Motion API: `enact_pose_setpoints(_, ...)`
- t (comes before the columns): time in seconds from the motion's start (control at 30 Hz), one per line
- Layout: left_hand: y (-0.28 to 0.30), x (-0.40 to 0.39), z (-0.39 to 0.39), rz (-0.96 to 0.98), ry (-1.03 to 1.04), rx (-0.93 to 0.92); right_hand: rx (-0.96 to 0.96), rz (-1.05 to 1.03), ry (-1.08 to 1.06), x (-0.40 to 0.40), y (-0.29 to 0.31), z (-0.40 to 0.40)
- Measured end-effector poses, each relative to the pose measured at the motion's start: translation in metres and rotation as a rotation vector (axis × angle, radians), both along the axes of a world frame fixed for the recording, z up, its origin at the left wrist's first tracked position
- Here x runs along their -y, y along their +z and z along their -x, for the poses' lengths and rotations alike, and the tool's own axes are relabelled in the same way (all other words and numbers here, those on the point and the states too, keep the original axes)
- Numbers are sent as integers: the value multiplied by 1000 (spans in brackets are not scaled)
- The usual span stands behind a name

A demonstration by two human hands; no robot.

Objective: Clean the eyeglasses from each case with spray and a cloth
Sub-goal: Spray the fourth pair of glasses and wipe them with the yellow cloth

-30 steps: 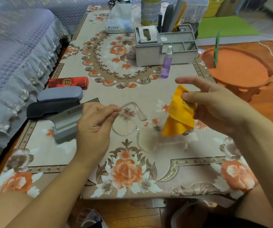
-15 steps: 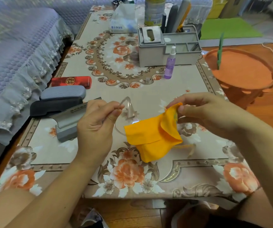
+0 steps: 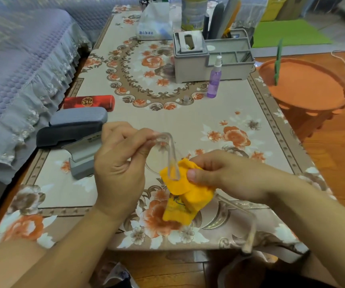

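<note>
We are wiping: our left hand (image 3: 119, 163) pinches the clear-framed eyeglasses (image 3: 172, 156), right hand (image 3: 215, 173) fingers clamped on the yellow cloth (image 3: 185, 196); next, rub the other lens.

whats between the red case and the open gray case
In the head view, two closed cases: a gray-blue case beside the red case, then a dark case.

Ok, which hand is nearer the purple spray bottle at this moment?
Right. The right hand, gripping the yellow cloth, sits almost straight below the spray bottle; the left hand, pinching the glasses, is farther left.
</note>
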State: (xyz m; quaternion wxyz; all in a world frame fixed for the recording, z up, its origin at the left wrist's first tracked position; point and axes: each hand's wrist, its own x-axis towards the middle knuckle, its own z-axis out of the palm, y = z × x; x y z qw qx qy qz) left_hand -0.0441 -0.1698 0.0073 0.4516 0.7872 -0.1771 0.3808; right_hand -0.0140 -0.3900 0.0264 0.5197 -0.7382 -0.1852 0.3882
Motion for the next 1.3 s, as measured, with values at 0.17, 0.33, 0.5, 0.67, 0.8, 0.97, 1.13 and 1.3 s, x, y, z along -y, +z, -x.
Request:
enact_pose_setpoints(0.17,1,-5,-3,43,-2,-32,-326,-307,-80,-10,-11,7)
enact_pose_setpoints(0.33,-1,-5,-5,29,-10,-75,-223,-226,-207,-17,-14,14)
enact_pose_setpoints(0.5,-2,-7,-6,94,-36,-129,-235,-282,-210,-10,-11,6)
enact_pose_setpoints(0.67,2,-10,-8,101,10,-126,-456,-300,-46,-1,-15,4)
enact_pose_setpoints(0.8,1,-10,-5,4,-47,-104,-458,-170,91,0,-16,1)
enact_pose_setpoints(0.97,-4,-7,-6,120,-51,-204,-161,-40,-41,-12,-11,10)
enact_pose_setpoints(1.13,-1,-5,-6,192,-58,-261,-70,-181,-201,-18,-12,16)
enact_pose_setpoints(1.3,1,-13,-8,150,-8,-216,-315,-287,-230,-4,-11,12)
